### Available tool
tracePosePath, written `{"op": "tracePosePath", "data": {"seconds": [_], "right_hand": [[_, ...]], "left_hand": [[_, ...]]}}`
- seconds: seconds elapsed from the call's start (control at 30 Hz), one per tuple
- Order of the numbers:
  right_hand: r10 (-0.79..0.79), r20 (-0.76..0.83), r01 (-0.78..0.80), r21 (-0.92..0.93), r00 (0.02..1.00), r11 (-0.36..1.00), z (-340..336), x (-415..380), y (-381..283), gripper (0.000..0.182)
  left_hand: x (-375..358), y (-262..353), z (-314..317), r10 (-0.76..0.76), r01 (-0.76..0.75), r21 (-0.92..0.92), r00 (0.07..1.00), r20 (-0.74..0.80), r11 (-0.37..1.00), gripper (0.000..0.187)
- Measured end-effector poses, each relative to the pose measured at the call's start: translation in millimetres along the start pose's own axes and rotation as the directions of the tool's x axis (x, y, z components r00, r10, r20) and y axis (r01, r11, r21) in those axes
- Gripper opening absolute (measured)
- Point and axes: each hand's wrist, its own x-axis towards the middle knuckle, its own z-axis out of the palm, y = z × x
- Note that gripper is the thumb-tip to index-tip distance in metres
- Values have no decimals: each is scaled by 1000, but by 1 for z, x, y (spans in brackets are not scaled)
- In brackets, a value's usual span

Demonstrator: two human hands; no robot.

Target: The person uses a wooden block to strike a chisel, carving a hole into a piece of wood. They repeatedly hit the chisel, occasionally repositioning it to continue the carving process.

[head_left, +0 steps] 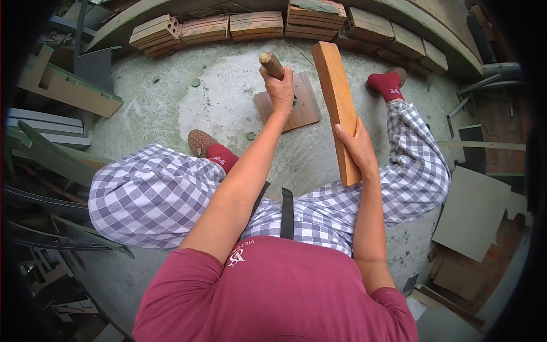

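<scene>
My left hand [278, 91] is closed around a thick round wooden handle [272, 64], whose blunt end points up and away. Whatever is at the handle's other end is mostly hidden by the hand. Under it, a square brown wood-grain board [305, 114] lies on the concrete ground. My right hand [358, 147] grips the near end of a long, squared wooden block [333, 94]. The block is held at an angle above the ground, right of the board and apart from it.
Stacked hollow bricks [256, 25] line a low curved wall in front. Offcuts of board [74, 85] and metal strips lie at left. Flat panels [470, 211] lean at right. My shoe [202, 142] and other foot [387, 84] flank the board.
</scene>
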Motion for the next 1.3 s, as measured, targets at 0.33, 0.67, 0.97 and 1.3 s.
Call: {"op": "tracePosePath", "data": {"seconds": [0.33, 0.67, 0.97, 1.3], "right_hand": [[-5, -4, 5, -5, 1000, 1000, -2, 0, 4, 72], [0, 3, 0, -16, 1000, 1000, -1, -1, 2, 70], [-97, -78, 100, 43, 992, 994, -1, -10, -7, 64], [-152, -138, 160, 43, 979, 986, -5, -13, -11, 70]], "left_hand": [[-8, -6, 0, 5, -7, 134, 1000, 16, 991, 42], [-26, 1, 6, 48, -56, 112, 996, 75, 992, 44], [-50, 1, 19, 286, -323, 91, 915, 285, 942, 41], [-52, 2, 19, 444, -488, 63, 834, 328, 870, 55]]}}
